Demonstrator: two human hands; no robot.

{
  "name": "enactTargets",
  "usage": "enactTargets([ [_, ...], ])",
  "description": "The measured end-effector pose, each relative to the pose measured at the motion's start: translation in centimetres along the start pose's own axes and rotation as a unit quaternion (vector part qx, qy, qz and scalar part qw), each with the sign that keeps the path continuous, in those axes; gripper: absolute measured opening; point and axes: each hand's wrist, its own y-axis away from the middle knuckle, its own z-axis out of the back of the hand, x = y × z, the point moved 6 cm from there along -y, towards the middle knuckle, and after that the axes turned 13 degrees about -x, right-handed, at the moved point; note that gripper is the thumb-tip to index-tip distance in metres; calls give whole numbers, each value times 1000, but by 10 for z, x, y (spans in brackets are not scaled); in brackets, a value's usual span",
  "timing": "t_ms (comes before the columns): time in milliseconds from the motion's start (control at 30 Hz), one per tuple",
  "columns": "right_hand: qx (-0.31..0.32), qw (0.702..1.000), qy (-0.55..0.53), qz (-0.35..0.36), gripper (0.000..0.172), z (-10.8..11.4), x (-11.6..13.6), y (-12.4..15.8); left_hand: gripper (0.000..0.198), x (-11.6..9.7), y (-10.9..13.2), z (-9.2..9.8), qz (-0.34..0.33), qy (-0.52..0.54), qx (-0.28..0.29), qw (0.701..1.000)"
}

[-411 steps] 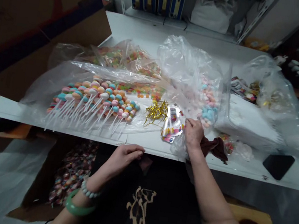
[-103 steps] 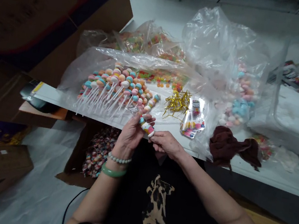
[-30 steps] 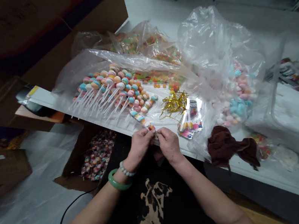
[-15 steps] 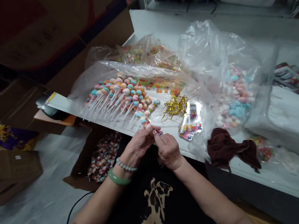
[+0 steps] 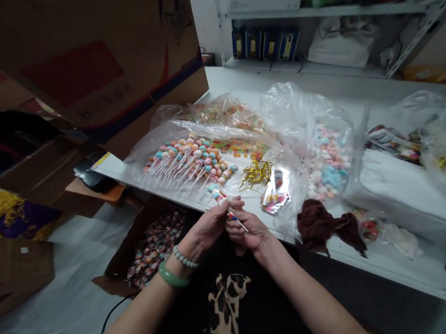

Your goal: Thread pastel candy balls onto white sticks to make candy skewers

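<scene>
Between my hands, at the table's front edge, is a wrapped candy skewer [image 5: 217, 193] with pastel sweets at its upper left end. My left hand [image 5: 213, 223] is closed round its middle. My right hand [image 5: 250, 230] grips the lower part of the wrapper, and a white stick end pokes out past its fingers. Just beyond lie many unwrapped candy skewers [image 5: 190, 158] on white sticks, heaped on clear plastic. Gold twist ties [image 5: 256, 174] sit in a loose pile to their right. Beside the ties is a fanned stack of printed wrappers [image 5: 277, 193].
A large cardboard box [image 5: 139, 56] stands at the left. Plastic bags of sweets [image 5: 332, 151], a brown cloth [image 5: 318, 223] and a clear bin [image 5: 408, 186] fill the right. Below the table's left part, an open carton [image 5: 118, 252] holds wrapped sweets. A shelf [image 5: 338, 12] stands behind.
My right hand has turned and opened up its grip somewhat, so the white stick end now shows. The camera view has tilted up, revealing more of the shelf.
</scene>
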Motion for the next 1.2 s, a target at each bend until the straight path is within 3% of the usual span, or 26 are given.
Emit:
enactTargets([
  [67, 20, 997, 77, -9, 36, -5, -8, 8, 28, -2, 8, 7, -23, 8, 22, 999],
  [167, -123, 966, 195, 114, 28, -3, -1, 21, 28, -3, 6, 28, -70, 53, -60, 994],
  [233, -209, 886, 320, 264, 17, -11, 14, 37, 23, 2, 2, 38, -88, 76, -137, 984],
  [333, -253, 672, 551, 425, 18, -35, 24, 59, 18, 13, 5, 30, -55, 110, -153, 981],
  [367, -258, 633, 588, 433, 18, -39, 24, 61, 19, 18, 8, 23, -24, 119, -135, 983],
  [400, -267, 625, 594, 430, 20, -38, 24, 62, 19, 22, 13, 17, 5, 123, -113, 986],
  [433, -276, 648, 573, 420, 23, -35, 25, 62, 19, 24, 19, 11, 28, 122, -89, 988],
  [467, -280, 697, 524, 402, 22, -30, 27, 60, 19, 24, 26, 7, 39, 120, -63, 990],
  [567, -248, 888, 271, 276, 16, -12, 21, 49, 30, 18, 44, 1, 19, 113, 27, 993],
  [600, -221, 933, 183, 218, 16, -8, 15, 45, 36, 16, 48, 2, 11, 106, 50, 993],
  [667, -171, 974, 66, 131, 20, -6, 7, 41, 43, 14, 50, 7, 2, 71, 69, 995],
  [733, -169, 976, 60, 126, 23, 0, 6, 42, 36, 10, 44, 16, -34, 18, 45, 998],
  [800, -225, 949, 115, 191, 20, 9, 15, 45, 24, 1, 36, 25, -95, -37, 4, 995],
  [867, -258, 925, 151, 233, 24, 14, 23, 42, 28, -3, 27, 26, -118, -88, -3, 989],
  [1000, -199, 970, 71, 122, 28, 5, 11, 6, 39, 13, 12, 17, -34, -155, 44, 986],
  [1100, -304, 943, 15, 137, 28, 15, 10, -15, 34, 13, -2, 28, -98, -168, -67, 979],
  [1200, -338, 920, 113, 161, 27, 26, 23, -27, 14, 3, -14, 43, -185, -146, -163, 958],
])
